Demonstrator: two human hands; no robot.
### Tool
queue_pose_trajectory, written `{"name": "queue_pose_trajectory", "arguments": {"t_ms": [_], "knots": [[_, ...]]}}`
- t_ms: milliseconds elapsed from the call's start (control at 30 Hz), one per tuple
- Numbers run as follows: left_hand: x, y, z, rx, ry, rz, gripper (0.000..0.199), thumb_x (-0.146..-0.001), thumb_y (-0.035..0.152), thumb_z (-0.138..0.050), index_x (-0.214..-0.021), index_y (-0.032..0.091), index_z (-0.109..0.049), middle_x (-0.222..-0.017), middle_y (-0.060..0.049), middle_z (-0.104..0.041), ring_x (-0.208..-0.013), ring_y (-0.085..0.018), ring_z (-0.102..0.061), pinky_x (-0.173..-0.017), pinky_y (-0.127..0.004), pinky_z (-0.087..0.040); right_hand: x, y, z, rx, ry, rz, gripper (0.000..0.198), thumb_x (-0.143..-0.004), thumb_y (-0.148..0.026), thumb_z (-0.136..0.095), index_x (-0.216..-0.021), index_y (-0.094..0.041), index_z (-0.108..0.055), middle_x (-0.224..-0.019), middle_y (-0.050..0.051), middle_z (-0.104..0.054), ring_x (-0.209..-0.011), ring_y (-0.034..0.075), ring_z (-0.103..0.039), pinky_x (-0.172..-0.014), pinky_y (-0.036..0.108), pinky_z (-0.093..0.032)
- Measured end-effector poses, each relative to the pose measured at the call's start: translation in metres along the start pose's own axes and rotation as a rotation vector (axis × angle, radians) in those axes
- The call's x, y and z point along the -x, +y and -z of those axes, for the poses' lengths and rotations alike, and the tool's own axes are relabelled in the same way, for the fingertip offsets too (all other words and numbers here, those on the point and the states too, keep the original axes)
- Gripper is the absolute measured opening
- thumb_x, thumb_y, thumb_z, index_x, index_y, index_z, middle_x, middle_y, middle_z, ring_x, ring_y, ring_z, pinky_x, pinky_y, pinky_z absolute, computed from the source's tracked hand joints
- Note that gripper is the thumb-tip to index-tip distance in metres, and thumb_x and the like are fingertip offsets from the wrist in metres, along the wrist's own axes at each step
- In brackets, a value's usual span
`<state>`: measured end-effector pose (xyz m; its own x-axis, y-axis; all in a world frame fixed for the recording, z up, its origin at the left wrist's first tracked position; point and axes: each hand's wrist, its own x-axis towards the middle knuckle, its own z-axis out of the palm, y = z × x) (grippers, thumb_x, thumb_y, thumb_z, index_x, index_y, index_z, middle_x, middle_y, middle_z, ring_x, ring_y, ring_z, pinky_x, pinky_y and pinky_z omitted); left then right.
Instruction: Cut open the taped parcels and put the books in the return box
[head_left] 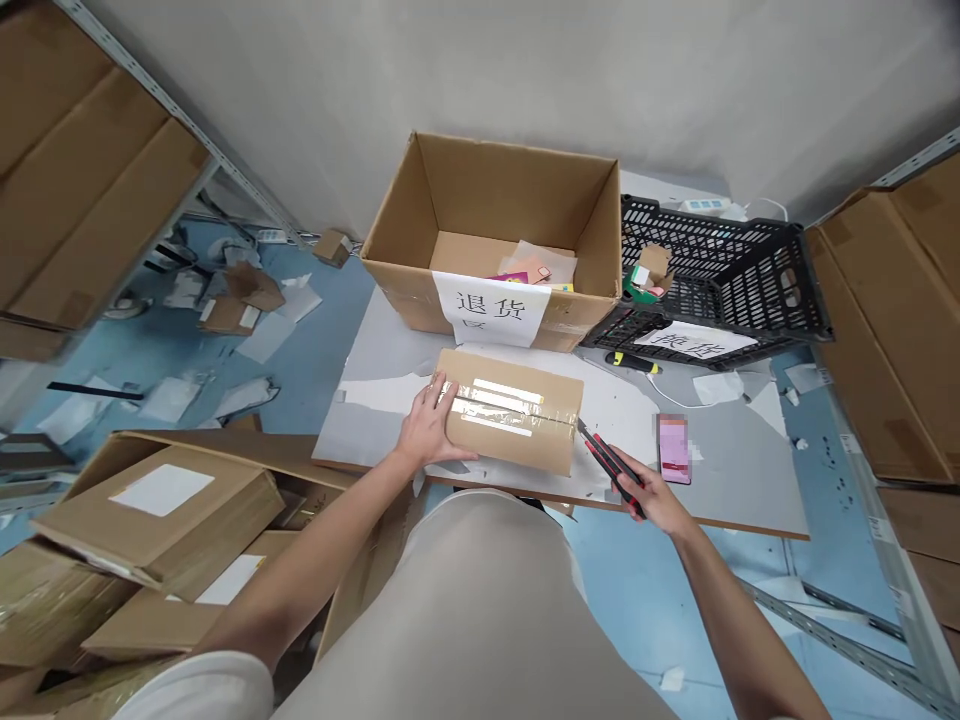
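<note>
2 hands flank a taped box on the table. Left hand: spread, unclenched, resting against the box's left end. Right hand: closed around a cutter, its tip at the box's right end, near the seam; the box lies left of this grip.

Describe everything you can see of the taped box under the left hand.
The box is oblong, brown, apparently cardboard, closed, with shiny tape along its lengthwise top seam and white strips, perhaps labels or glare. It lies slightly turned on the table, in front of the larger open box. The left hand rests on its left end; the right hand holds a cutter at its right end, contact unclear.
</note>
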<state>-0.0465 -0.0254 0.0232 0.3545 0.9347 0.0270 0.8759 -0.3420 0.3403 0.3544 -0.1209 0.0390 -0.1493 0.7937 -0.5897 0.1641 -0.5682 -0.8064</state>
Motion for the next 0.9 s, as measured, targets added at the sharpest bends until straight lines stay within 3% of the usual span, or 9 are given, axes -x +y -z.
{"name": "queue_pose_trajectory", "arguments": {"t_ms": [267,567,900], "knots": [[0.001,0.003,0.001,-0.017,0.017,0.025,0.126,-0.040,0.077,-0.068,-0.142,0.017,-0.024,-0.150,-0.018,-0.020,-0.124,-0.041,-0.035,-0.092,-0.048,-0.039,0.009,0.003,-0.019,-0.066,0.051,0.018,0.074,-0.079,-0.054,-0.057,-0.142,-0.026,-0.031,-0.071,-0.003,-0.053,-0.039,0.007,-0.042,-0.032,0.020,-0.033],[0.002,0.013,0.001,-0.048,0.010,0.091,0.123,-0.042,0.077,-0.067,-0.142,0.018,-0.027,-0.150,-0.018,-0.021,-0.116,-0.041,-0.042,-0.084,-0.047,-0.044,0.025,0.007,-0.056,-0.156,0.181,0.055,0.074,-0.078,-0.055,-0.056,-0.142,-0.029,-0.030,-0.068,-0.004,-0.052,-0.038,0.007,-0.043,-0.031,0.021,-0.035],[0.001,0.017,0.001,-0.077,-0.007,0.111,0.126,-0.041,0.080,-0.064,-0.143,0.018,-0.025,-0.151,-0.017,-0.020,-0.110,-0.042,-0.046,-0.078,-0.048,-0.047,0.034,0.013,-0.067,-0.216,0.200,0.081,0.070,-0.081,-0.051,-0.056,-0.141,-0.028,-0.030,-0.068,-0.003,-0.052,-0.040,0.008,-0.043,-0.031,0.021,-0.035]]}}
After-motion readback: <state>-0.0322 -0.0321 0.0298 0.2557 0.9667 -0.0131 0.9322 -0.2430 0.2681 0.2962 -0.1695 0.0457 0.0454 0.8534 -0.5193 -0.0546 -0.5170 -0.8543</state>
